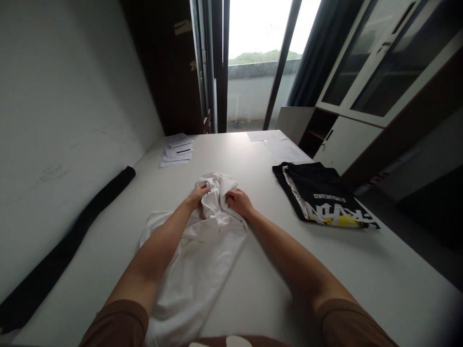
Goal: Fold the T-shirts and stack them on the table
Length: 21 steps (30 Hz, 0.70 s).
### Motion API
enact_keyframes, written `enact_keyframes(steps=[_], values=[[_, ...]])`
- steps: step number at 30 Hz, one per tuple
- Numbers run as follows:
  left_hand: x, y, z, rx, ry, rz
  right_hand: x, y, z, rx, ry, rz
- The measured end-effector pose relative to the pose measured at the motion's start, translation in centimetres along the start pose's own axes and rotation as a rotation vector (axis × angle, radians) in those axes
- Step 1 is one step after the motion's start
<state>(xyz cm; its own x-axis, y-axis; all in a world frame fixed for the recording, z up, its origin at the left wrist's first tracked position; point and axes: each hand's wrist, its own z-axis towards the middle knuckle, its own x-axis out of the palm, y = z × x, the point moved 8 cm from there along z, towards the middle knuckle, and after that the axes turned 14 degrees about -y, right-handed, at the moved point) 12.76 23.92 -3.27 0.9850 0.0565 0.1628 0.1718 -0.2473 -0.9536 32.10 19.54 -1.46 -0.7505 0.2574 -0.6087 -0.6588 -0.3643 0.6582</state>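
Head view: white cloth (202, 270) on white table (260, 279), glass door (249, 91) beyond.

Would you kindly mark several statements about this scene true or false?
1. The left hand and right hand touch the white cloth. True.
2. The folded black garment is left of the white cloth. False: the folded black garment lies right of it.
3. Loose papers lie near the far left corner of the table. True.
4. The white cloth is smooth throughout. False: it is bunched between the hands.
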Motion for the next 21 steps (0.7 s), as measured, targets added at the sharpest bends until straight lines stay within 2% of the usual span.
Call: enact_keyframes(steps=[3,7,10,13,15,18,21], values=[[0.4,0.3,-1.3,0.018,0.011,-0.021,-1.0,-0.9,0.5,-0.024,-0.083,-0.255],[1.5,0.3,-3.3,0.093,0.057,-0.054,-0.7,-1.4,0.7,-0.04,-0.047,-0.223],[2.6,-0.2,-4.8,0.207,0.102,0.022,-0.4,-1.2,0.8,0.011,-0.05,0.079],[3.8,-1.4,-6.5,0.376,0.169,0.151,-0.5,-0.6,0.9,0.114,-0.061,0.577],[4.6,-2.0,-7.8,0.439,0.227,0.181,-0.6,-0.1,0.9,0.207,-0.027,0.865],[5.0,-2.3,-9.0,0.389,0.259,0.073,-0.6,0.2,0.6,0.377,0.035,1.103],[4.8,-1.9,-9.4,0.341,0.167,0.047,-0.2,0.5,0.2,0.487,0.081,1.153]])
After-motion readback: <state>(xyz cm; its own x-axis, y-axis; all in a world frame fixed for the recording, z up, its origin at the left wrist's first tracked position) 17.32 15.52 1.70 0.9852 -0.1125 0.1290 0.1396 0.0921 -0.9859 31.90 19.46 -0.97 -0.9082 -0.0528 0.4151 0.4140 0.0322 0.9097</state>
